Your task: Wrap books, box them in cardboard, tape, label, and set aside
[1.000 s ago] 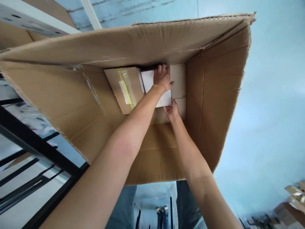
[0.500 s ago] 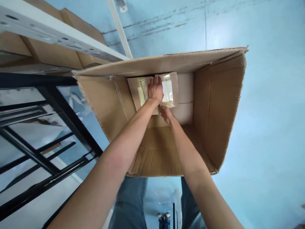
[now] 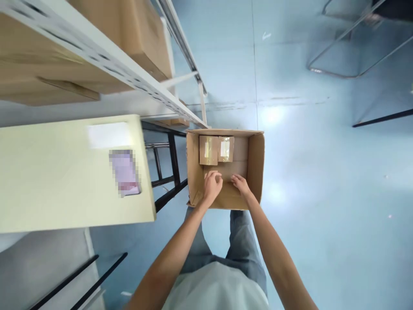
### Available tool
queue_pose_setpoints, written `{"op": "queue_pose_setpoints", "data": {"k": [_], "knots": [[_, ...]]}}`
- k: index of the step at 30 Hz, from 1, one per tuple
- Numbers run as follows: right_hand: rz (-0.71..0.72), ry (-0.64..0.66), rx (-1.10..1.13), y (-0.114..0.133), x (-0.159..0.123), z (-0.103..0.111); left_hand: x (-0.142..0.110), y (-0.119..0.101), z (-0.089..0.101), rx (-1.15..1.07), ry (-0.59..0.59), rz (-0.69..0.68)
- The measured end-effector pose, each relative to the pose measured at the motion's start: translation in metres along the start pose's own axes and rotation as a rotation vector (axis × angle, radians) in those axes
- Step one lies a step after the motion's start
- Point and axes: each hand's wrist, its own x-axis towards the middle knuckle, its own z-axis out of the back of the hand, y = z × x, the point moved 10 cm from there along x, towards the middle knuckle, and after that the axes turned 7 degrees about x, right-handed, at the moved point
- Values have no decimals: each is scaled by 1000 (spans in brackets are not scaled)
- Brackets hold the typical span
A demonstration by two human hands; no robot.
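A large open cardboard box (image 3: pixel 256 168) stands on the floor in front of my legs. Inside, against its far wall, two small cardboard boxes lie side by side: the left small box (image 3: pixel 213 157) and the right small box (image 3: pixel 230 146), both with yellowish tape and a white label. My left hand (image 3: pixel 213 187) is over the near left part of the big box, fingers curved and apart, holding nothing. Across from it my right hand (image 3: pixel 239 183) hovers near the right side, empty, with fingers stretched out. Neither hand touches the small boxes.
On the left stands a pale yellow table (image 3: pixel 64 181) with a blurred purple item (image 3: pixel 125 172) and a white paper (image 3: pixel 109 134). A white metal shelf (image 3: pixel 129 73) carries brown cartons (image 3: pixel 142 34). A metal chair frame (image 3: pixel 335 75) stands at the upper right on the blue floor.
Both hands have let go of the small boxes and pulled back toward me. My view has risen, so the big box looks smaller and the table is now in sight.
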Motion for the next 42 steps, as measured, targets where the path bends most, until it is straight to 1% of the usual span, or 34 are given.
{"op": "queue_pose_setpoints", "data": {"k": [2, 4, 6, 8, 10, 12, 14, 16, 18, 21, 24, 27, 30, 33, 35, 38, 40, 42], "knots": [[65, 10, -53, 33, -52, 9, -49, -20, 44, -70, -53, 13], [147, 30, -113, 65, -100, 13, -97, -33, 87, -149, -119, 24], [255, 63, -191, 96, -146, 10, -142, -41, 126, -237, -197, 25], [372, 99, -280, 124, -192, 2, -183, -41, 162, -323, -275, 23], [478, 137, -363, 143, -238, -12, -219, -34, 193, -406, -342, 26], [583, 169, -440, 155, -287, -32, -250, -19, 221, -489, -389, 27], [687, 197, -503, 158, -337, -58, -277, 3, 249, -573, -433, 24], [768, 221, -546, 153, -386, -90, -303, 34, 275, -654, -484, 23], [825, 248, -590, 141, -431, -128, -326, 73, 299, -742, -540, 15], [899, 310, -677, 114, -486, -196, -363, 138, 330, -867, -646, 3], [962, 390, -743, 81, -524, -267, -405, 208, 359, -959, -784, 34], [1023, 450, -814, 47, -551, -336, -450, 279, 383, -1030, -925, 103], [1059, 515, -888, 12, -571, -404, -490, 343, 402, -1075, -1027, 160], [1052, 625, -960, -29, -586, -471, -521, 400, 418, -1090, -1111, 200], [1031, 730, -1008, -61, -593, -516, -537, 435, 425, -1085, -1158, 237], [974, 879, -1058, -111, -594, -583, -557, 487, 438, -1063, -1219, 293], [939, 957, -1076, -143, -594, -629, -570, 522, 452, -1035, -1264, 332], [913, 1023, -1085, -171, -594, -675, -585, 560, 468, -1014, -1322, 403]]}}
